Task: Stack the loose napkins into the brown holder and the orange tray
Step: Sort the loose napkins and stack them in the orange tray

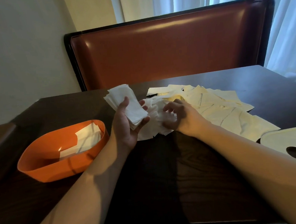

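Left hand [127, 128] — grip curled round a stack of napkins [126, 104], palm up. Right hand [177, 115] — fingers curled, blurred, on loose napkins [213, 108] spread over dark surface [156, 180]. Orange tray [43, 163] at left holds a few.

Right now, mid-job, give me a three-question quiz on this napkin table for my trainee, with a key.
1. True or false: the orange tray already holds some napkins.
2. Which hand grips the gathered stack of napkins? A) left hand B) right hand C) neither
3. Fill in: the loose napkins lie spread on the table to the ____ of the tray.

Key
1. True: white napkins lie inside it.
2. A: the left hand's thumb and fingers curl round the stack, while the right hand reaches, fingers curled, into the pile; its hold is blurred.
3. Right.
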The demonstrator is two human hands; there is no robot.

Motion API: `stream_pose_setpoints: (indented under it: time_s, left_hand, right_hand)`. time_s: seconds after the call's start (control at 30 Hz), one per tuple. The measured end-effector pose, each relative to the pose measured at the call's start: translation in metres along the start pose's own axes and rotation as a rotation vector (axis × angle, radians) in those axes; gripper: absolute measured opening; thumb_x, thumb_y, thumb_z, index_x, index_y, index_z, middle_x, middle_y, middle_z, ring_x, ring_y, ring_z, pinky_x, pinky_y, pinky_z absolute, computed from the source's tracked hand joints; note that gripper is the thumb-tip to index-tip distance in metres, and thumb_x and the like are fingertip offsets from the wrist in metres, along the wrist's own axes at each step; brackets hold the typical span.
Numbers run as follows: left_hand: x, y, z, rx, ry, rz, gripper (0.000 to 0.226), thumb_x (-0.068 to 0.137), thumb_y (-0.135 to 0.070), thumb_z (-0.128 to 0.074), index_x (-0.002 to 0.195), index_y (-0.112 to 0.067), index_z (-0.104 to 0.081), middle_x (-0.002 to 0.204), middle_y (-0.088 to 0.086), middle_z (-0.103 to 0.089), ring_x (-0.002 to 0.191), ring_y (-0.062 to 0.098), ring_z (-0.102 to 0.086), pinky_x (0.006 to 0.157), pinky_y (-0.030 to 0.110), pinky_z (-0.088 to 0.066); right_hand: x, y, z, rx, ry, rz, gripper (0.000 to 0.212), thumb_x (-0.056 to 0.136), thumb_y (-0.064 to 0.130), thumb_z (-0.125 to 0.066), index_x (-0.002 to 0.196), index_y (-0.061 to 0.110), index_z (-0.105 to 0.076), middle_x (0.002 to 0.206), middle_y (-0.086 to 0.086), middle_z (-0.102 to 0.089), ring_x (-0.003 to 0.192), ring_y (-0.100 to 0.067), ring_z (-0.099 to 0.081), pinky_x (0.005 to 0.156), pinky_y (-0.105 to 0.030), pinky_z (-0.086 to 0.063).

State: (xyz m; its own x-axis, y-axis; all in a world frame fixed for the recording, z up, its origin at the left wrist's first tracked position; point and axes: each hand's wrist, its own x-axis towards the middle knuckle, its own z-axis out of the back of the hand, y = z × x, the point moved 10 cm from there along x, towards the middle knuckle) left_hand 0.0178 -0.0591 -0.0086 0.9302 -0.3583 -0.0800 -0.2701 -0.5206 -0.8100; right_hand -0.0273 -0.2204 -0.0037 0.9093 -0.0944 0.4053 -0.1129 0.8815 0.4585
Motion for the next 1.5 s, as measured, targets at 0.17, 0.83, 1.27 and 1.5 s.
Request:
stream_pose_setpoints:
  time_s: [0.17,0.83,1.27,1.5]
  left_hand:
    - [0.002,0.005,0.0,0.033,0.007,0.033,0.028,0.096,-0.041,-0.055,0.116,-0.022,-0.053,0.106,0.011,-0.074,0.107,0.028,-0.068,0.07,0.035,-0.06]
    - [0.0,-0.001,0.0,0.116,-0.003,-0.002,0.016,0.096,-0.039,-0.056,0.102,-0.025,-0.054,0.109,0.01,-0.07,0.099,0.024,-0.068,0.079,0.039,-0.055]
    - [-0.011,0.019,-0.025,0.261,0.228,0.121,0.027,0.098,-0.042,-0.05,0.11,-0.019,-0.059,0.087,0.005,-0.076,0.091,0.028,-0.069,0.099,0.052,-0.047]
    - [-0.023,0.045,-0.039,0.426,0.442,0.281,0.032,0.082,-0.043,-0.056,0.109,-0.024,-0.058,0.089,0.002,-0.076,0.083,0.018,-0.073,0.069,0.034,-0.061]
  right_hand:
    - [0.003,0.005,0.008,-0.033,-0.102,0.078,0.005,0.092,0.017,-0.065,0.093,0.015,-0.069,0.094,-0.003,-0.062,0.094,-0.023,-0.055,0.077,-0.042,-0.05]
    - [-0.006,-0.011,0.058,0.765,-0.26,-0.129,0.037,0.087,0.039,-0.072,0.098,0.004,-0.074,0.091,-0.024,-0.07,0.082,-0.044,-0.065,0.072,-0.05,-0.054]
    - [-0.013,0.014,0.024,1.423,0.069,-0.282,0.028,0.103,0.019,-0.046,0.115,0.002,-0.065,0.089,-0.008,-0.068,0.08,-0.019,-0.066,0.069,-0.03,-0.059]
    - [-0.019,-0.012,0.059,1.026,-0.476,-0.314,0.02,0.102,0.019,-0.053,0.106,0.01,-0.071,0.096,-0.004,-0.072,0.085,-0.017,-0.068,0.074,-0.036,-0.062]
